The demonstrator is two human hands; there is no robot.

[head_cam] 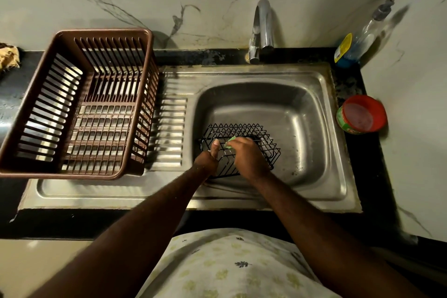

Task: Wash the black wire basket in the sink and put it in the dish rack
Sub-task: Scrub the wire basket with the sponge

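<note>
1. Basket [251, 143]: black wire, in the sink [314, 94] bowl, front-left part, tilted w/ open side facing up and toward the person. Far rim zigzag wire visible.
2. Left hand [207, 159]: clamped on basket's left end, thumb up along the wire edge, other fingers wrapped round the frame, mostly hidden.
3. Right hand [246, 155]: over basket's middle, fingers curled tight on a green scrubber [231, 140]; only a small bit of it shows past the fingertips. Scrubber pressed against basket's near-left wires, just beside the left thumb.
4. Rack [79, 104]: brown plastic, slatted, sits on the drainboard [169, 133] left of the bowl; apart from basket.
5. Tap [263, 29]: chrome, behind bowl, spout over the back edge. Can't tell any water flow.
6. Right counter: red-lidded green tub [362, 113] just beside sink rim; clear pump bottle [370, 31] w/ yellow label in back corner, leaning at the wall.
7. Far left: tan cloth [8, 57] on the black counter [372, 152], at frame edge.
8. Both forearms bare, reaching in from bottom; light leaf-print garment [232, 268] at bottom centre.
</note>
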